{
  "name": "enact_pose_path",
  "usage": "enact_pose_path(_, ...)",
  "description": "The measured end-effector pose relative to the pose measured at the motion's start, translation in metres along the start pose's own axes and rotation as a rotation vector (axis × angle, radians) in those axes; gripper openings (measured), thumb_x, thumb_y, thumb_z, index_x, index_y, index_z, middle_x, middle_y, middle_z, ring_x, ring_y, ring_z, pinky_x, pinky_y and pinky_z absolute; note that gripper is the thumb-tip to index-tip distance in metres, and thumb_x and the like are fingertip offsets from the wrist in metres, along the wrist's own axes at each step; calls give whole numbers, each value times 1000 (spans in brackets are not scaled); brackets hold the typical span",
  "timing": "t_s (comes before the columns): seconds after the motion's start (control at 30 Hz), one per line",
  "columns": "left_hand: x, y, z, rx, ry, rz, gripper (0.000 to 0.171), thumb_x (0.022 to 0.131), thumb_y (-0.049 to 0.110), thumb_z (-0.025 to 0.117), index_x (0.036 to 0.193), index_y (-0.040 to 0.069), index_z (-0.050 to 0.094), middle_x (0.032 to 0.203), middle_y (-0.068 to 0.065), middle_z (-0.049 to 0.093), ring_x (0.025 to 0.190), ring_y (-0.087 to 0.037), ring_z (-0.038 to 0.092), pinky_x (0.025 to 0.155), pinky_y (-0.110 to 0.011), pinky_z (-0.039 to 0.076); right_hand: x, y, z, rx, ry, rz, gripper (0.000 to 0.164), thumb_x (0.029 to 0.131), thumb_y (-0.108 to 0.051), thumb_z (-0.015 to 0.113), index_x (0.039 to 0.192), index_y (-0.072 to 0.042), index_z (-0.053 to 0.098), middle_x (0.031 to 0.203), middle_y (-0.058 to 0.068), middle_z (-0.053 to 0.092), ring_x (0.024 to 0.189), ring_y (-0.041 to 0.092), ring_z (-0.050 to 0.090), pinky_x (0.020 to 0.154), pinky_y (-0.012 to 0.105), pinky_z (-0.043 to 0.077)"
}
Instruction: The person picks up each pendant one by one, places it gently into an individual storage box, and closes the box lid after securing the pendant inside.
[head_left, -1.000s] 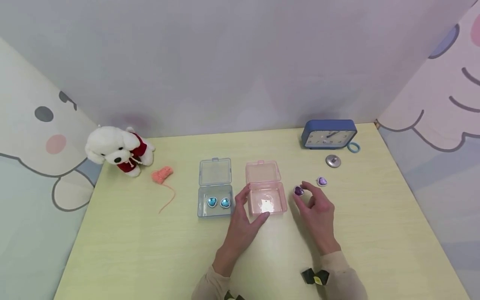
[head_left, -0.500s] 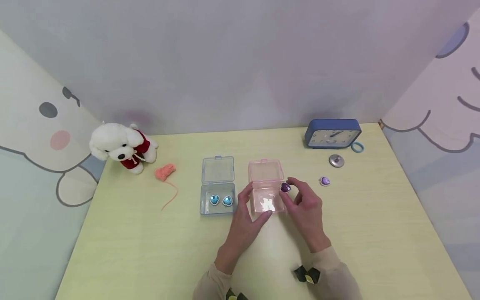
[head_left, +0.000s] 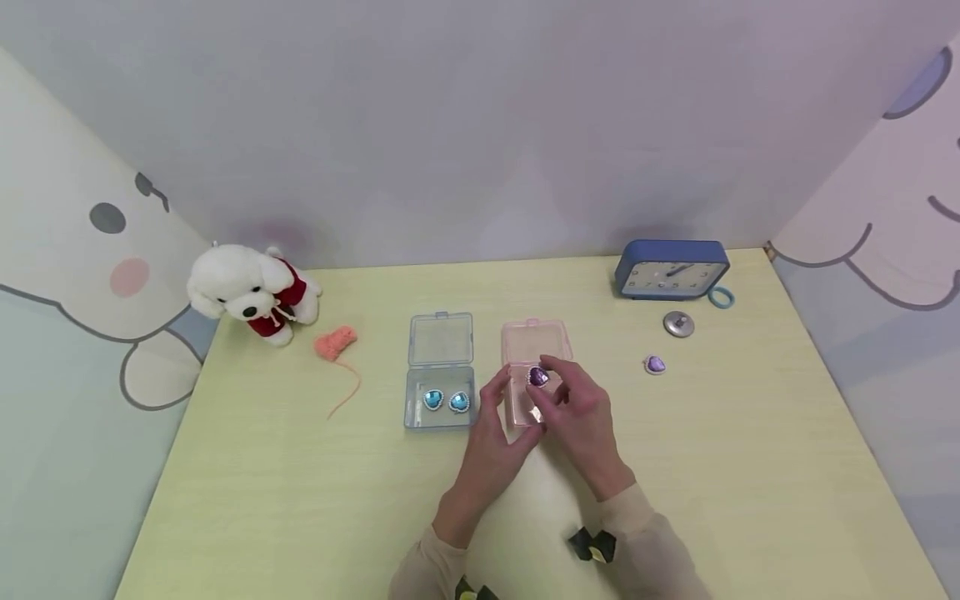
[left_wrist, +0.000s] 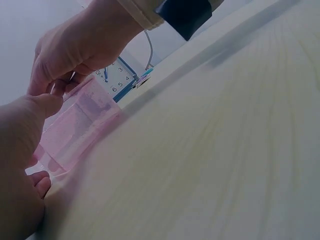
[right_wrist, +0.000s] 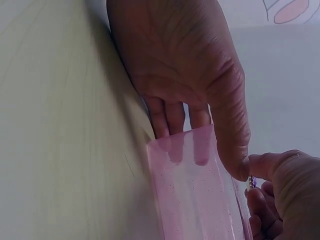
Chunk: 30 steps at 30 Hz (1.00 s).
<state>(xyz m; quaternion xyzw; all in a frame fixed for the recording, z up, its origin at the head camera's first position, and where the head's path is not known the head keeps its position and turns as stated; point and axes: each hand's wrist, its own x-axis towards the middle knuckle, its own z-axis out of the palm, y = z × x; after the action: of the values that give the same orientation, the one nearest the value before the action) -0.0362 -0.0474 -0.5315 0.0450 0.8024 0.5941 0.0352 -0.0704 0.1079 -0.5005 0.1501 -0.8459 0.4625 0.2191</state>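
A small clear pink plastic box (head_left: 518,402) stands with its hinged lid laid back. My left hand (head_left: 489,454) holds it from the left, thumb at the front and fingers on the far side; the right wrist view shows its fingertips through the pink wall (right_wrist: 192,185). Between thumb and index finger, my right hand (head_left: 585,425) pinches a dark purple heart-shaped gem (head_left: 537,377) with a beaded silver rim, above the box's opening. A lighter purple heart gem (head_left: 655,365) lies on the table to the right.
Left of the pink box is an opened clear blue box (head_left: 416,422) holding two blue heart gems (head_left: 433,400). Farther left are coral yarn (head_left: 335,342) and a white plush dog (head_left: 232,279). Back right stand a blue clock (head_left: 672,271), a round metal lid-like piece (head_left: 678,324) and a blue ring (head_left: 722,297).
My right hand has moved left with the dark purple gem, from beside the pink box to over its opening. My left hand keeps its hold on the box. The head view has shifted slightly.
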Motion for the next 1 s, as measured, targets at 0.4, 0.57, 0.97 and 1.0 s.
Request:
enact_pose_path(0.4,1,-1,-1,17,12,39,86,94,23,78,162,29,26,170,3,34,151,-29,42,120,-61,35,2,-7,7,-98,-167,79,43,82,-3,89,122,-3,72,88,6,70,67,12,59,57,25,50)
enact_pose_path(0.57,1,-3,0,31,18,32,85,94,22,78,162,28,27,170,1,34,151,-30,43,121,-62,34,5,-9,8,-162,-230,119,42,83,-7,90,122,-4,72,90,6,72,69,13,62,60,28,54)
enact_pose_path(0.97,2,-4,-1,28,7,55,86,94,16,78,161,26,26,170,5,33,151,-27,42,122,-59,33,9,-14,8,-240,-299,165,41,85,-10,88,123,-4,73,90,5,75,67,14,60,61,32,51)
enact_pose_path(1.0,2,-3,-1,25,6,58,85,94,16,78,161,25,26,170,4,34,150,-27,43,122,-59,33,10,-14,8,-242,-306,168,40,85,-10,88,122,-4,73,89,5,75,66,13,59,60,32,51)
